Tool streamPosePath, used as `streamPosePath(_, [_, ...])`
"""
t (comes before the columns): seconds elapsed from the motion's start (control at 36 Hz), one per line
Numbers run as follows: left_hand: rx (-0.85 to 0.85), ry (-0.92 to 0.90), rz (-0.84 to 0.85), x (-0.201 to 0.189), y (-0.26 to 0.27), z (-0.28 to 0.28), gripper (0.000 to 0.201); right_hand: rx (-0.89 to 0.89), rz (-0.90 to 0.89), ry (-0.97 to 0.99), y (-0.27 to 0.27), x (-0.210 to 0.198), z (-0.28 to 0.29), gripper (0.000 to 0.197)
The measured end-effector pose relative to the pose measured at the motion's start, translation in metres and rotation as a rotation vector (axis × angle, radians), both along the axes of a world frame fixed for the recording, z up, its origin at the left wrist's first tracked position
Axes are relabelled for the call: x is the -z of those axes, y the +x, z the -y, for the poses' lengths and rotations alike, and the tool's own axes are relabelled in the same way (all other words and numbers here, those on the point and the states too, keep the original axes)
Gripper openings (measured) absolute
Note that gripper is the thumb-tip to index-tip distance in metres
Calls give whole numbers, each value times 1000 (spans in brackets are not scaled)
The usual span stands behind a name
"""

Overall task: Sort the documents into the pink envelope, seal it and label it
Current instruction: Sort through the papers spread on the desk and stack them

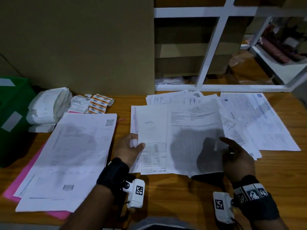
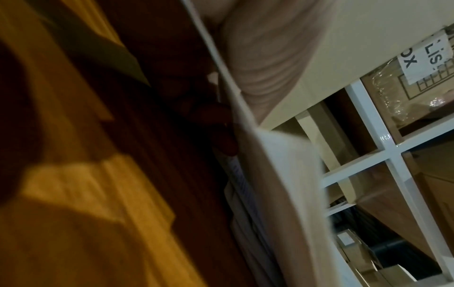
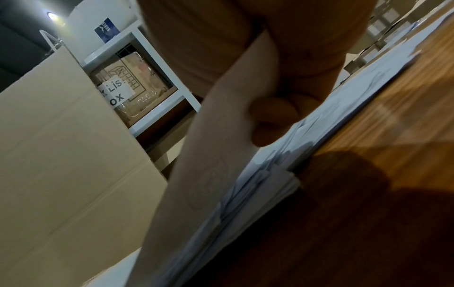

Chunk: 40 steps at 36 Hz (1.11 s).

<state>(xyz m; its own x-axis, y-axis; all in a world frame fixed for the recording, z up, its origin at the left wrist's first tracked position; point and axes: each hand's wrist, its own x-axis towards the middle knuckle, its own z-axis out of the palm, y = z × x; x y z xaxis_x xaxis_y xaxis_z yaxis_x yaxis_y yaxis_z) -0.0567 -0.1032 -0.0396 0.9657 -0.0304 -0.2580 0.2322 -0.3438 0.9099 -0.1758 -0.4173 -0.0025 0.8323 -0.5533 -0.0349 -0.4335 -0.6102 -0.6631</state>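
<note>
Your left hand pinches the left edge of a blank-backed sheet, thumb on top and fingers beneath it. Your right hand grips the right edge of a printed page, thumb above; in the right wrist view the fingertips curl under that page, lifting it off the pile. Both sheets top a loose middle pile of documents on the wooden worktop.

The pink envelope lies flat at the left of the worktop, mostly covered by a sorted stack of papers, with only its pink left and near edges showing. More printed sheets fan out to the right, touching the middle pile.

Behind the envelope sit a strip of orange labels and a white wrapped bundle, beside a green bin at the far left. A large cardboard box stands at the back, next to a white shelf frame.
</note>
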Motion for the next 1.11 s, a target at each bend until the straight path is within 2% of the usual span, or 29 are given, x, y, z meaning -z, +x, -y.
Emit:
streamPosePath(0.11, [62, -8, 5, -3, 4, -4, 23, -49, 69, -25, 3, 4, 0, 46])
streamPosePath(0.22, [139, -39, 25, -16, 8, -9, 22, -76, 119, 33, 7, 8, 3, 48])
streamPosePath(0.33, [246, 40, 39, -30, 16, -15, 22, -167, 93, 36, 11, 7, 7, 44])
streamPosePath(0.5, [334, 359, 172, -48, 29, -28, 24, -260, 51, -424, 22, -9, -1, 28])
streamPosePath(0.56, [379, 480, 234, -55, 32, -32, 29, -353, 149, -470, 27, -25, -16, 29])
streamPosePath(0.64, [411, 572, 286, -67, 37, -36, 28, -606, 354, -410, 45, -47, -54, 29])
streamPosePath(0.72, [446, 615, 321, -75, 37, -38, 24, -884, 406, -376, 75, -59, -99, 28])
streamPosePath(0.81, [459, 637, 329, -81, 31, -38, 22, -1049, 276, -510, 108, -59, -136, 31])
streamPosePath(0.94, [429, 578, 317, -78, 17, -52, 20, -1223, -206, -767, 141, -77, -169, 32])
streamPosePath(0.97, [416, 563, 319, -76, 14, -56, 19, -1246, -257, -842, 146, -80, -175, 31])
streamPosePath(1.0, [397, 543, 319, -75, 12, -61, 17, -1266, -286, -894, 150, -82, -181, 29])
streamPosePath(1.06, [331, 453, 292, -70, 7, -75, 18, -1267, -261, -836, 161, -82, -188, 25])
streamPosePath(1.11, [186, 308, 242, -59, 7, -94, 39, -1204, -71, -710, 174, -80, -190, 27])
